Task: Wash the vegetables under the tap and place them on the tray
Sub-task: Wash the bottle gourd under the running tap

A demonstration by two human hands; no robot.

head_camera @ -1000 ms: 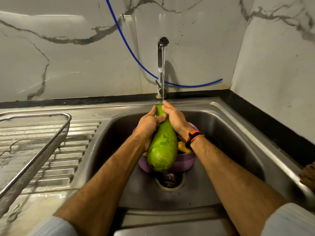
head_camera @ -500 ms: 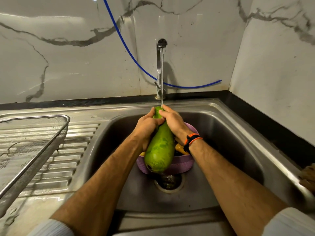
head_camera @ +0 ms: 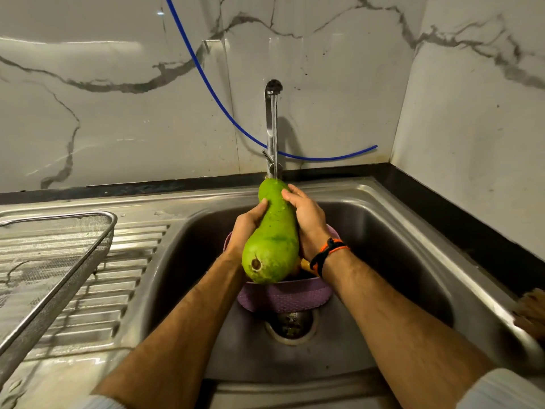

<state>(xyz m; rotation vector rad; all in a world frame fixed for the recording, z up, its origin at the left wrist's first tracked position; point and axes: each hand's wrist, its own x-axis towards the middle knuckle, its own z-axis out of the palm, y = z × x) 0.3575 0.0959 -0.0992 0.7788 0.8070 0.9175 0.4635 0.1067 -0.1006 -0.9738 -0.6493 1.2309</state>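
Both hands, left hand [head_camera: 246, 228] and right hand [head_camera: 306, 221], grip the wet bottle gourd [head_camera: 272, 237] at its narrow neck; likely heavy, rigid, slippery.

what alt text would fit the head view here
Both hands, left hand and right hand, grip a green gourd under the running tap, over a purple basket in a steel sink. A wire mesh tray sits on the drainboard to the left.
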